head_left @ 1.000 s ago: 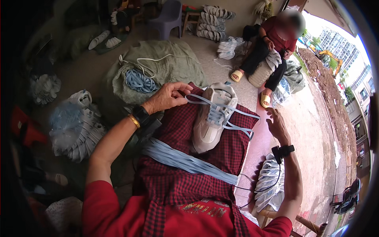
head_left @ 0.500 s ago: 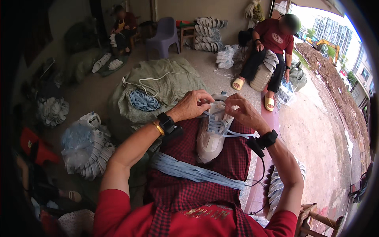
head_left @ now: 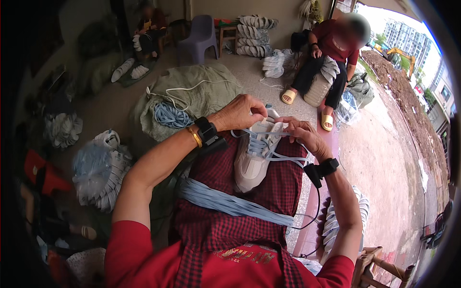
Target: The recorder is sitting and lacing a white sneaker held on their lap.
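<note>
A pale sneaker (head_left: 251,167) lies on my lap, its toe pointing toward me, on a red-and-black checked apron (head_left: 216,173). Light blue shoelace (head_left: 260,145) crosses its front, with loose lengths trailing to the right. My left hand (head_left: 242,113) is pinched closed above the tongue; what its fingertips hold is hidden. At the right side of the opening, my right hand (head_left: 306,136) pinches a strand of the lace that runs across the shoe. A bundle of blue laces (head_left: 235,204) lies across my lap, nearer to me than the shoe.
Ahead is a green sack (head_left: 199,89) with a coil of blue laces (head_left: 171,115) on it. Stacked shoe uppers (head_left: 113,168) stand at left, others (head_left: 331,230) at right. A seated person (head_left: 336,43) is at far right, another (head_left: 151,29) far left, near a purple chair (head_left: 198,36).
My hands have drawn slightly apart over the shoe opening. A strand of lace now stretches across toward my right fingers, and a small loop shows at the shoe's left side.
</note>
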Demonstrator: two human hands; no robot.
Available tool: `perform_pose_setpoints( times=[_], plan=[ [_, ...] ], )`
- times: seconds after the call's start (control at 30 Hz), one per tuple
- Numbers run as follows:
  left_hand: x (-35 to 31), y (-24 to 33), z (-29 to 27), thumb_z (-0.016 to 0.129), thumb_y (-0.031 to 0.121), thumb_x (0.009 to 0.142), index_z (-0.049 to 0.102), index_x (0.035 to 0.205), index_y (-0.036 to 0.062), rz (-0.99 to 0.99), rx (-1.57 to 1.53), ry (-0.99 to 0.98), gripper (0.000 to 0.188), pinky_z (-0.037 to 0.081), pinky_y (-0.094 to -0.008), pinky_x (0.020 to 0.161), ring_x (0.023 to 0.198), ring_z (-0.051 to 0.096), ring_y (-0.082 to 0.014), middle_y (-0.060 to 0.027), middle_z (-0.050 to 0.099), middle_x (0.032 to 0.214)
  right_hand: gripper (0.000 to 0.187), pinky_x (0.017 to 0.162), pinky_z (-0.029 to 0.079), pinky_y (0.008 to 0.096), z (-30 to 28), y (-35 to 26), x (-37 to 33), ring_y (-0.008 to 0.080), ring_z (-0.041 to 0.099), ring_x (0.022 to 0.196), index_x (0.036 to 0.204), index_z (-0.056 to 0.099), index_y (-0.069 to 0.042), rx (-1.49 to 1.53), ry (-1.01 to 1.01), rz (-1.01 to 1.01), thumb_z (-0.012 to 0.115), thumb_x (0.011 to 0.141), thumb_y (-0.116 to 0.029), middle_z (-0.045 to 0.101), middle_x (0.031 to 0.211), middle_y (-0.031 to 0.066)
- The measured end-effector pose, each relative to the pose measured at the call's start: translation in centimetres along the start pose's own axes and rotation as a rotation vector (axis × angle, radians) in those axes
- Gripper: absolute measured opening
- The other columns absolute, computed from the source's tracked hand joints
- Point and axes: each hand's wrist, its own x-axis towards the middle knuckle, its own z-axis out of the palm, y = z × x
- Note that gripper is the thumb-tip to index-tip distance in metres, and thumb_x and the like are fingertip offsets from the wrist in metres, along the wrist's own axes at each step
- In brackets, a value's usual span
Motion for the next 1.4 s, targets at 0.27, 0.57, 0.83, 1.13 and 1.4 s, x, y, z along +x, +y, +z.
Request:
perform_pose_setpoints(
  times=[0.27, 0.57, 0.83, 1.13, 1.4],
  plan=[
    [0.7, 0.2, -0.6, 0.069, 0.012, 0.082, 0.075, 0.094, 0.0012, -0.114, -0.067, -0.064, 0.017, 0.052, -0.0328, 0.083, 0.084, 0.069, -0.0181, -0.0098, 0.073, 0.087, 0.047, 0.070, 0.044, 0.0220, -0.2, -0.1, -0.3, 0.0099, 0.051, 0.069, 0.123, 0.064, 0.000, 0.110, 0.006, 0.071, 0.055, 0.086, -0.027, 0.068, 0.092, 0.0056],
    [1.3, -0.5, 1.7, 0.072, 0.012, 0.076, 0.075, 0.085, 0.0011, -0.004, -0.015, -0.212, 0.015, 0.053, -0.0303, 0.069, 0.069, 0.065, -0.0147, -0.0071, 0.071, 0.075, 0.050, 0.084, 0.053, 0.0315, 1.5, -0.7, -0.2, 0.0199, 0.061, 0.103, 0.127, 0.056, -0.008, -0.253, 0.012, -0.081, 0.073, 0.080, -0.012, 0.057, 0.119, 0.0083],
    [2.8, -0.2, 2.0, 0.075, 0.015, 0.071, 0.077, 0.085, 0.0047, -0.069, -0.009, -0.414, 0.018, 0.049, -0.0295, 0.063, 0.065, 0.060, -0.0125, -0.0036, 0.068, 0.071, 0.054, 0.074, 0.055, 0.0321, 2.3, 0.2, 0.6, 0.0217, 0.062, 0.086, 0.118, 0.057, -0.006, -0.391, 0.124, -0.133, 0.084, 0.072, -0.013, 0.053, 0.110, 0.0089],
    [1.7, -0.7, 1.9, 0.074, 0.021, 0.072, 0.074, 0.080, 0.0079, -0.022, 0.168, -0.301, 0.015, 0.050, -0.0364, 0.076, 0.079, 0.067, -0.0225, -0.0045, 0.067, 0.082, 0.041, 0.075, 0.055, 0.0339, 3.0, 0.8, 0.0, 0.0243, 0.062, 0.088, 0.109, 0.060, -0.006, -0.290, 0.170, -0.137, 0.080, 0.073, -0.005, 0.054, 0.103, 0.0089],
    [-10.1, -10.0, -19.0, 0.072, 0.015, 0.074, 0.074, 0.077, 0.0034, -0.407, 0.516, 0.247, 0.013, 0.051, -0.0322, 0.067, 0.071, 0.065, -0.0200, -0.0082, 0.067, 0.077, 0.023, 0.069, 0.051, 0.0413, 0.7, -0.1, -2.4, 0.0336, 0.064, 0.076, 0.100, 0.062, 0.001, -0.536, 0.348, -0.216, 0.048, 0.081, 0.001, 0.062, 0.087, 0.0181]
  ],
)
